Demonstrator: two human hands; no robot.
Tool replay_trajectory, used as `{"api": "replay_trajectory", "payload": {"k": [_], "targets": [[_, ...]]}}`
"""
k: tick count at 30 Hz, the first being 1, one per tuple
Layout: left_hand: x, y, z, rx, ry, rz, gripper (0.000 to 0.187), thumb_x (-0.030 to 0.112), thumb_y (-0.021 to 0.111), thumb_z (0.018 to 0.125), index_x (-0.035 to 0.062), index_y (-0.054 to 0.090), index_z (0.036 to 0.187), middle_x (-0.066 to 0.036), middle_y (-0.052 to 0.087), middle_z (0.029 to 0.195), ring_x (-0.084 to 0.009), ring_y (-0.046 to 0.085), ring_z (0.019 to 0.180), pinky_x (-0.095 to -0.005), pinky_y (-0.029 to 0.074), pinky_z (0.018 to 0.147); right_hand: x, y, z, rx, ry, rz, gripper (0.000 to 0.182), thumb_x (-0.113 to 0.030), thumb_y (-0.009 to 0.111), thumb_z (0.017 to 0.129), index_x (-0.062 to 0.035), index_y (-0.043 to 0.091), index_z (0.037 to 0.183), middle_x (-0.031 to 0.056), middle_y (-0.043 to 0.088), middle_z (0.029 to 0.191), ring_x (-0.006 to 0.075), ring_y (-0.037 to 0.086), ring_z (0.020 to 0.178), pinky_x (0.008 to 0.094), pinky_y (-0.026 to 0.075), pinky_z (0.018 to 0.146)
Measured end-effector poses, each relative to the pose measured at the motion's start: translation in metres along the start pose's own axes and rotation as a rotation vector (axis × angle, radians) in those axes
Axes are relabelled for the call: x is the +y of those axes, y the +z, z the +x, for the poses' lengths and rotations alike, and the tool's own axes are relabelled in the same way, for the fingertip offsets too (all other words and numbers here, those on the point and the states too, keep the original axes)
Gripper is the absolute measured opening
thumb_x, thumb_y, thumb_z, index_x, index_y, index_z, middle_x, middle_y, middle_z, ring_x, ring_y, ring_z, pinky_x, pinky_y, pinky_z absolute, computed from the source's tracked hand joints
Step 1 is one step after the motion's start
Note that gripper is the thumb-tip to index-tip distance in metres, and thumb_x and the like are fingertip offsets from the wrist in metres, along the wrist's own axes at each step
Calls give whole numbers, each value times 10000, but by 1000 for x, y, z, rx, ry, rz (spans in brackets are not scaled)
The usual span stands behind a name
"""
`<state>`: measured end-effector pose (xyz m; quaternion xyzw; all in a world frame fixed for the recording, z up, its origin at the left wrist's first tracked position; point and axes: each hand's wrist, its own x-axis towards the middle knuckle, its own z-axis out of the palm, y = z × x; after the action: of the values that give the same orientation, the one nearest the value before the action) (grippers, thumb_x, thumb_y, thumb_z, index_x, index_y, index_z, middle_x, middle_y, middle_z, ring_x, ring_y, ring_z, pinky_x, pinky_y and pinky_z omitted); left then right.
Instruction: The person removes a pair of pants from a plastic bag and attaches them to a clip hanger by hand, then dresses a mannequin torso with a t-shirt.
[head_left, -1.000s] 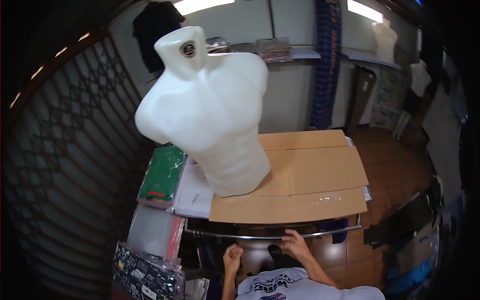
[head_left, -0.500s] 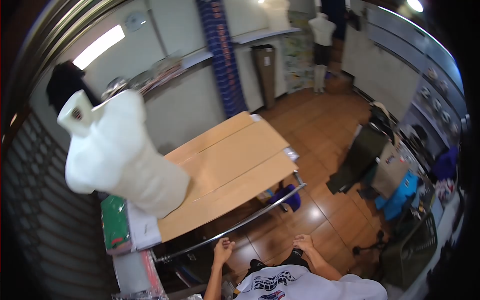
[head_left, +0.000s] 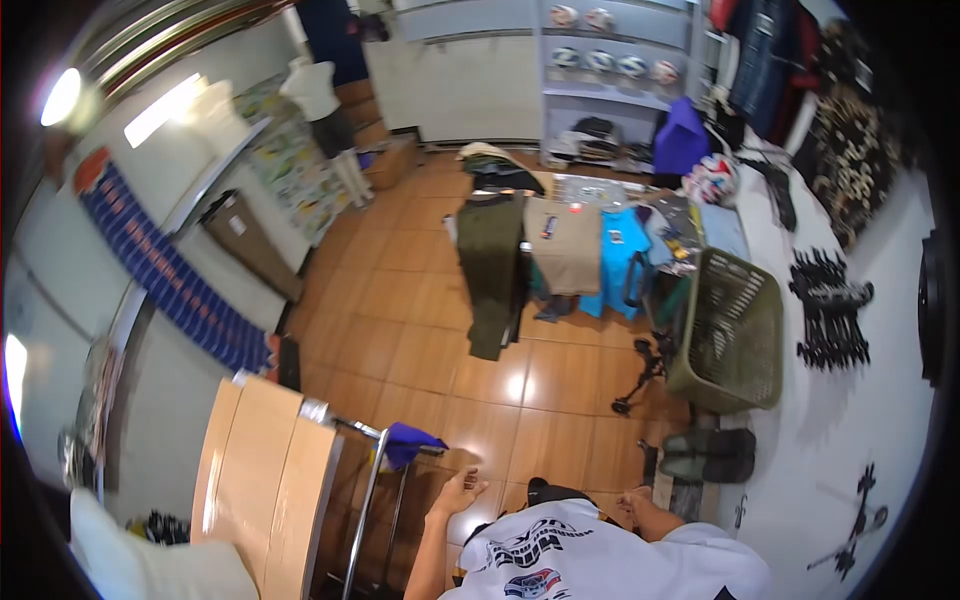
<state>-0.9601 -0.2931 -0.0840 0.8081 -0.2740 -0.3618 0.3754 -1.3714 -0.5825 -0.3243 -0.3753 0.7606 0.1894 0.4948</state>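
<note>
My left hand (head_left: pixel 462 492) hangs in the air in front of my body, its fingers loosely bent and apart with nothing in them. The nearest thing to it is a chrome rail (head_left: pixel 366 500) along the cardboard-topped table (head_left: pixel 262 470), where a purple cloth (head_left: pixel 408 443) hangs at the corner. Beside my waist on the other side is my right hand (head_left: pixel 636 504), loosely curled and partly hidden by the white shirt; I see nothing held in it. Neither hand touches any of these things. A white mannequin torso (head_left: pixel 150 555) shows in part at the lower left.
Folded trousers (head_left: pixel 488 275), a beige garment (head_left: pixel 563 245) and a blue garment (head_left: pixel 617 260) drape over a low table ahead. To the right stands a green plastic basket (head_left: pixel 735 335) near black hangers (head_left: pixel 832 310). Balls sit on a shelf (head_left: pixel 620 92). Tiled floor (head_left: pixel 420 330) lies between.
My view has swung to the right, so the mannequin torso and cardboard-topped table now sit at the lower left and the clothes and basket came nearer the middle. Both hands stay low.
</note>
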Motion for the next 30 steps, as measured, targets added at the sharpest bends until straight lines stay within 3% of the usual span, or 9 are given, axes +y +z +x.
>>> {"api": "replay_trajectory", "payload": {"k": [2, 8, 9, 11, 12, 14, 17, 20, 30], "targets": [[18, 8, 27, -163, -30, 46, 578, 345, 737, 846, -12, 557, 1264, -220, 671, 1099, -287, 668, 1008, -379, 535, 868, 13, -8, 9, -6, -3, 48, 153, -144, 758, 758, -119, 612, 722, 20, 622, 639, 162, 571, 483, 323, 429, 420], [37, 16, 98, -206, -17, 211, 606, 370, 733, 840, -18, 559, 1272, -229, 664, 1119, -314, 666, 1010, -390, 535, 867, -14, -19, -4, -70, -161, 199, 118, -138, 708, 798, -95, 608, 752, 65, 648, 695, 175, 606, 557, 321, 468, 485], [42, 17, 113, -227, -4, 221, 606, 370, 733, 840, -18, 559, 1272, -229, 664, 1119, -314, 666, 1010, -390, 535, 867, -31, -13, -9, -121, -198, 287, 107, -123, 709, 796, -76, 613, 788, 81, 654, 711, 190, 625, 571, 336, 497, 492], [33, 22, 142, -278, -36, 254, 614, 374, 732, 839, -35, 559, 1264, -224, 666, 1120, -315, 669, 1003, -393, 536, 866, -69, -2, -73, 184, -291, 671, 144, -78, 715, 790, -31, 621, 888, 110, 669, 759, 211, 674, 645, 332, 557, 552], [31, 24, 159, -297, -27, 260, 632, 395, 723, 841, -45, 556, 1263, -225, 667, 1120, -321, 672, 997, -391, 535, 867, -81, -6, -59, 193, -282, 685, 144, -78, 715, 790, -31, 621, 888, 110, 669, 759, 211, 674, 645, 332, 557, 552], [36, 27, 188, -325, -37, 269, 641, 406, 719, 842, -44, 553, 1267, -225, 669, 1120, -324, 669, 1004, -391, 534, 868, -114, -19, -26, -336, -384, 512, 230, -42, 708, 790, 11, 605, 988, 129, 683, 817, 218, 695, 689, 304, 573, 574], [44, 25, 241, -361, -49, 279, 658, 425, 713, 844, -42, 546, 1276, -223, 670, 1120, -330, 663, 1020, -390, 530, 873, -186, 5, -80, 19, -418, 634, 295, -14, 694, 747, 26, 626, 1031, 125, 705, 795, 183, 692, 649, 303, 574, 553], [56, 22, 304, -396, -35, 299, 667, 437, 709, 845, -39, 542, 1282, -223, 664, 1136, -336, 654, 1039, -391, 523, 884, -249, 3, -88, -1, -525, 474, 238, -47, 677, 812, 24, 600, 1026, 128, 689, 834, 181, 685, 687, 283, 550, 535], [179, -4, 476, -402, 68, 233, 602, 350, 701, 882, -53, 527, 1294, -237, 633, 1181, -300, 629, 1087, -369, 512, 906, -431, 3, -84, -94, -671, 691, 213, -66, 682, 817, 10, 604, 1000, 97, 678, 795, 147, 647, 642, 258, 510, 507]]}}
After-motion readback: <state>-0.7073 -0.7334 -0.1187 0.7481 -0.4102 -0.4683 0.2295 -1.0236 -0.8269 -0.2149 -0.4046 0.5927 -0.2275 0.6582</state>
